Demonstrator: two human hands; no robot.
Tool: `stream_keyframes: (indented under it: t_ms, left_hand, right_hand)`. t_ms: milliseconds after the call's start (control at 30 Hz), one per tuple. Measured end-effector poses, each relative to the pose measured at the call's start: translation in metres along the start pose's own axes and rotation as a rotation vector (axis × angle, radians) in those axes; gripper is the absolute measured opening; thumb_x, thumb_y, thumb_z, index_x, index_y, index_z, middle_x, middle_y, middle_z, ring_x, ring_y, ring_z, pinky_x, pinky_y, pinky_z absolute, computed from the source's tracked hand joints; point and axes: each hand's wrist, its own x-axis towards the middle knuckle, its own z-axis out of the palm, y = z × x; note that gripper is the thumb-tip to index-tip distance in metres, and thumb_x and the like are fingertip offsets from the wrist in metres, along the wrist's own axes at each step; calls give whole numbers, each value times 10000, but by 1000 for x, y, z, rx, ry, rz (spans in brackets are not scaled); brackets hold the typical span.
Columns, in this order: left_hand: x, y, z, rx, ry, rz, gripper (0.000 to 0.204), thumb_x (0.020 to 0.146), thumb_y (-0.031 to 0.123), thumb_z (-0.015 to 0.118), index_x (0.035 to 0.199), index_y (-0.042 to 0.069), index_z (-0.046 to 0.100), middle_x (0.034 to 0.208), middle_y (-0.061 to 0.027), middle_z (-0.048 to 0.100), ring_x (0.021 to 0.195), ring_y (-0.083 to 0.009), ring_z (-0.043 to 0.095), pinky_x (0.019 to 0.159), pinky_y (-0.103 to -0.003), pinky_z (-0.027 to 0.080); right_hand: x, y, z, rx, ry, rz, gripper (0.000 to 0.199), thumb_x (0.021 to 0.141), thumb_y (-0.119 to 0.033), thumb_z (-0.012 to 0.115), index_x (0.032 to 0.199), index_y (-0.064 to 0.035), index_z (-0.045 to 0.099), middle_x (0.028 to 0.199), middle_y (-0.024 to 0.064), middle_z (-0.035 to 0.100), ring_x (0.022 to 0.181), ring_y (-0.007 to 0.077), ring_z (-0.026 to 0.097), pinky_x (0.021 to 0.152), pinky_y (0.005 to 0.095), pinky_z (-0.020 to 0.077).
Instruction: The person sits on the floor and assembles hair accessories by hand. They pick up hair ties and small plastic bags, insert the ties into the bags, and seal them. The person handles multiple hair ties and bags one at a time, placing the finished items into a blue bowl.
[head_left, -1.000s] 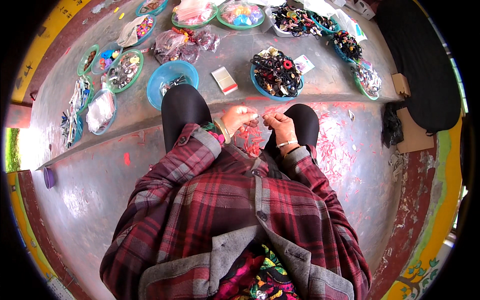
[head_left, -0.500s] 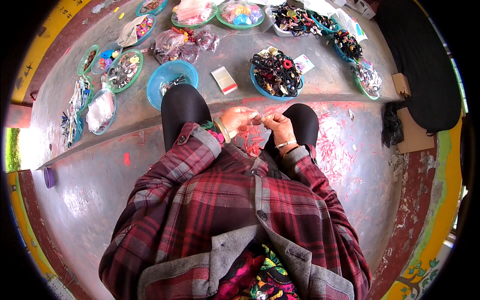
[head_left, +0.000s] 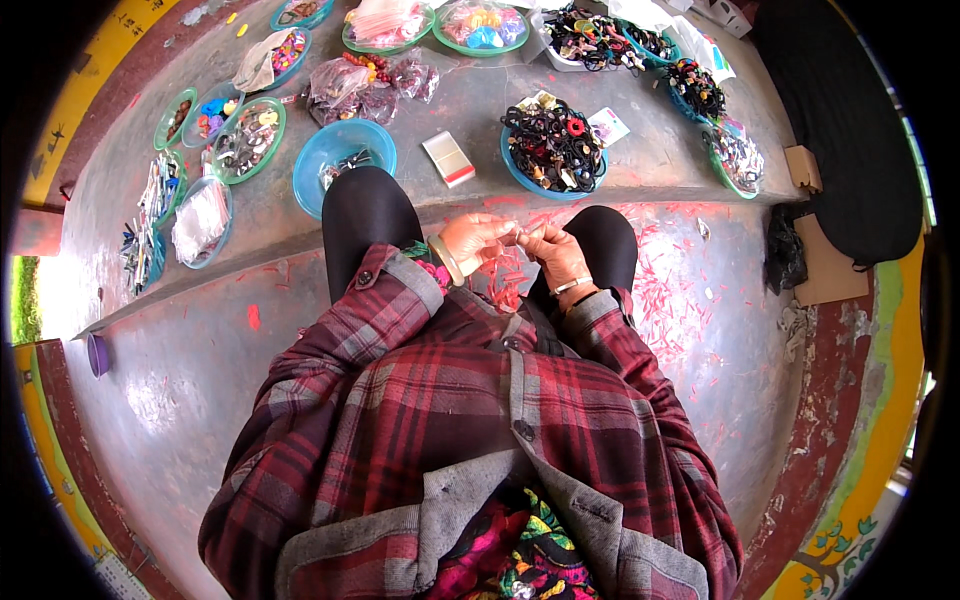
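Above the person's lap in the head view, the left hand (head_left: 478,240) and right hand (head_left: 558,257) meet, each closed to a pinch of thumb and fingers, on a small piece (head_left: 514,232) too tiny to make out. Red strips (head_left: 503,285) show just below them, between the thighs. By the front edge of the grey ledge (head_left: 460,100), a blue bowl (head_left: 303,190) stands partly behind the left knee (head_left: 368,210). To its right lies a white box (head_left: 448,158) with a red end, then a blue basket (head_left: 525,183) heaped with dark bands (head_left: 555,150). Red scraps (head_left: 665,300) litter the floor (head_left: 715,410) beyond the right forearm.
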Motion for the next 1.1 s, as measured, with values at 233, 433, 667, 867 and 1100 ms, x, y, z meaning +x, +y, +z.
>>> stream_keyframes:
  t_ms: [233,433,667,867,1100]
  left_hand:
    - [4,-3,-10,-5,55,59,177,804,126,605,929,4,574,863,-68,615,706,-96,561,547,-179,421]
    - [1,2,-5,-35,109,103,166,807,107,598,933,5,562,896,-77,614,782,-126,588,587,-185,452]
    - [-3,4,1,-33,106,66,170,809,94,592,936,-12,552,897,-102,612,803,-138,595,644,-196,476]
    - [1,0,-2,20,155,175,149,811,74,582,900,-40,545,879,-118,605,822,-176,596,746,-253,491]
    - [6,-3,-2,247,303,158,87,804,41,566,825,-43,556,808,-104,602,754,-186,605,709,-281,510]
  right_hand:
    - [-2,-4,4,-74,-11,99,81,739,-93,661,697,-60,601,663,-1,592,591,78,503,573,211,393]
    - [-1,3,-3,-247,-82,179,73,727,-89,667,719,-40,614,659,19,601,598,93,529,566,221,411]
    - [3,10,-4,-319,-18,107,111,694,-65,693,688,-9,598,629,14,575,567,90,511,545,233,414]
    - [2,12,2,-676,101,-134,131,696,-91,683,737,-6,592,636,51,586,558,110,527,526,252,422]
    - [-15,-17,23,-1118,180,-985,184,699,-36,603,883,-36,582,855,114,578,739,256,584,643,320,477]
